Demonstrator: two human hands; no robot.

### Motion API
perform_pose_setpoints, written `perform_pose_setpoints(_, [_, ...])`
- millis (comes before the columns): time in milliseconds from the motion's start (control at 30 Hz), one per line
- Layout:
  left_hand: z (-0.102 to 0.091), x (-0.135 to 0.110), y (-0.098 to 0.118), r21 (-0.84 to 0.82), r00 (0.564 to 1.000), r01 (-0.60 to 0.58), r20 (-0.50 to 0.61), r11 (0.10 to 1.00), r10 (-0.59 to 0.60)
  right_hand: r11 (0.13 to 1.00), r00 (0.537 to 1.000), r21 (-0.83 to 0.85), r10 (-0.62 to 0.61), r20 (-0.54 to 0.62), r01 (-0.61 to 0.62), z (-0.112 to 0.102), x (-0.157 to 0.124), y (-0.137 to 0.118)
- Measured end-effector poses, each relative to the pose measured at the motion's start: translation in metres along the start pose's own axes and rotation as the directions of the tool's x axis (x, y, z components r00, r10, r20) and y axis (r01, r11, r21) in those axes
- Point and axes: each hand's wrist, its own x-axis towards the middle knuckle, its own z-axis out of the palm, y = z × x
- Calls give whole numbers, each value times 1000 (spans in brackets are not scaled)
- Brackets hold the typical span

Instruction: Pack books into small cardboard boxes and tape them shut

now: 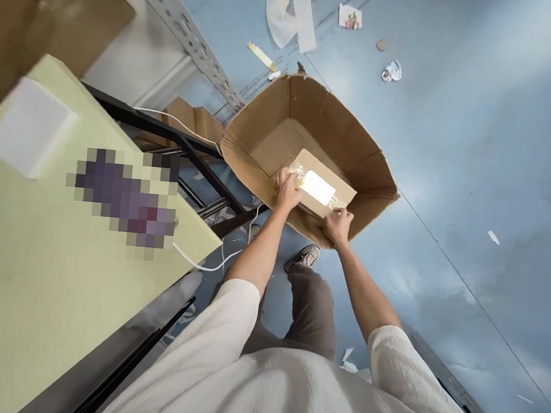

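Observation:
Both hands grip a small flat cardboard box (345,187) with a white label (318,188) and shiny clear tape on its top. My left hand (288,189) is closed on its left end, and my right hand (338,225) is closed on its near right end. The small box is over or within the opening of a large open cardboard carton (345,126) on the floor. Whether it touches the carton's bottom I cannot tell. The fingers' undersides are hidden.
At left stands a pale yellow-green table (24,262) with a white block (32,127) and a blurred-out object (126,200). A white cable (207,268) hangs from it beside a black metal frame (209,191). Paper scraps (305,21) litter the blue floor (477,153).

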Motion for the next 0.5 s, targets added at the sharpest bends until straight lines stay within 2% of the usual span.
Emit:
perform_pose_setpoints(133, [47, -16, -29, 100, 974, -18, 225, 995, -5, 961, 979, -245, -85, 183, 129, 15, 16, 37])
perform_pose_setpoints(233, [71, -39, -39, 139, 940, -27, 340, 990, -22, 871, 936, -440, -58, 347, 217, 13, 18, 61])
perform_pose_setpoints(367, [83, -57, -39, 149, 940, -95, 340, 984, 39, 775, 911, -588, 40, 411, 231, 10, 16, 84])
perform_pose_setpoints(500, [88, -65, -26, 154, 932, -207, 332, 966, 147, 749, 916, -626, 67, 395, 215, 3, 15, 103])
